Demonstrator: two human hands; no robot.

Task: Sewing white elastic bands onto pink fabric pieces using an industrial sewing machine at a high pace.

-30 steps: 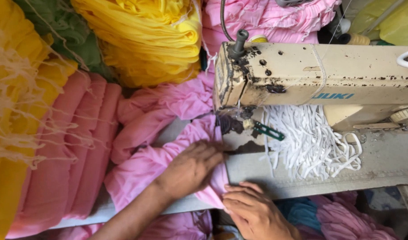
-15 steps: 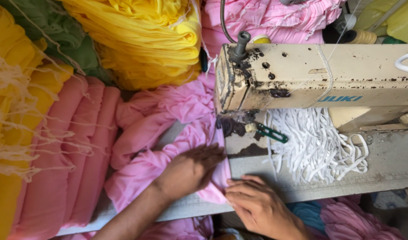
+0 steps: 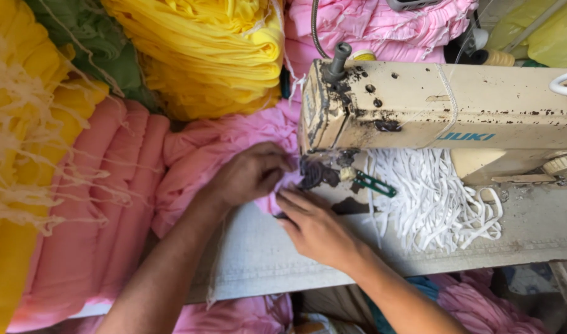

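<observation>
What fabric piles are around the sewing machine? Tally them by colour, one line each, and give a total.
Yellow fabric piles: 2 (the other is at the left edge)
Green fabric pile: 1
Salmon folded stack: 1
Pink fabric at the needle, under the left hand and right hand: 1
Pink pile behind the sewing machine: 1
Total: 6

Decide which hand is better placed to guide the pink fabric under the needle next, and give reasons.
Probably the left hand: it grips the pink fabric beside the sewing machine head. The right hand lies flat on the table edge.
</observation>
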